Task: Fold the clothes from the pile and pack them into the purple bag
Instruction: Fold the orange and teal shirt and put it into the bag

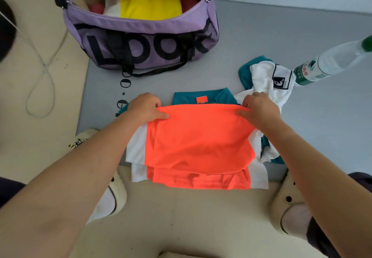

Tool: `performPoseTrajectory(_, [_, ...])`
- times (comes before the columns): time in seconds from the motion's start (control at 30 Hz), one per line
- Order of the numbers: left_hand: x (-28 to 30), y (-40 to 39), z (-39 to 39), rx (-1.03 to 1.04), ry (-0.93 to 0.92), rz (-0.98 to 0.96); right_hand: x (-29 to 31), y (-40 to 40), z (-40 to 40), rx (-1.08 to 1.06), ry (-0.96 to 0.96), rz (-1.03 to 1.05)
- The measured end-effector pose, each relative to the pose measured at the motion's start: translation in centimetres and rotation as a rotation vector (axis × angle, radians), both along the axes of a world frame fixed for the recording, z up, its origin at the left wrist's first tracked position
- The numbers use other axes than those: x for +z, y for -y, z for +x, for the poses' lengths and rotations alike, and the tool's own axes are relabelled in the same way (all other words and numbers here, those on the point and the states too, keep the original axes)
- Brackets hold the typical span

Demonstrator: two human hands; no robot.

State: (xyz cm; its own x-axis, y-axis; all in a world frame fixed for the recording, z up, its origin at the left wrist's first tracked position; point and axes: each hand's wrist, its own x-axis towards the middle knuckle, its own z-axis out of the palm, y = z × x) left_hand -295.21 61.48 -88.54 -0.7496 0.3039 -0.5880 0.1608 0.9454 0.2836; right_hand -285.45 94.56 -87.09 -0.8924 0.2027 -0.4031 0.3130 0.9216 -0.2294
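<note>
Head view: both my hands pinch the top edge of an orange shirt on the floor mat.

My left hand (147,106) has its grip pinching the upper left of the orange shirt (199,141), thumb on top of the fabric; my right hand (259,106) pinches the upper right the same way. The shirt has white side panels and a teal collar, and its lower part lies doubled beneath the top layer, at the near edge of the grey mat (302,116). The purple bag (141,42) stands open beyond it, well apart, with a yellow garment (151,2) inside. A white and teal garment (267,76) lies crumpled just right of my right hand, touching a clear bottle (330,62).
</note>
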Motion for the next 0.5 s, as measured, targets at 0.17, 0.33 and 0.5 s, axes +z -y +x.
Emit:
performPoseTrajectory(0.17, [1.1,-0.5,-0.4,0.052,0.166,0.33,0.9,-0.6,1.0,0.029,-0.066,-0.204])
performPoseTrajectory(0.33, [2.8,0.4,-0.2,-0.127,0.086,0.107,1.9,-1.6,2.0,-0.002,0.109,-0.256])
performPoseTrajectory(0.5, [6.2,1.7,0.3,-0.166,0.172,-0.116,4.8,-1.4,2.4,0.102,0.319,-0.075])
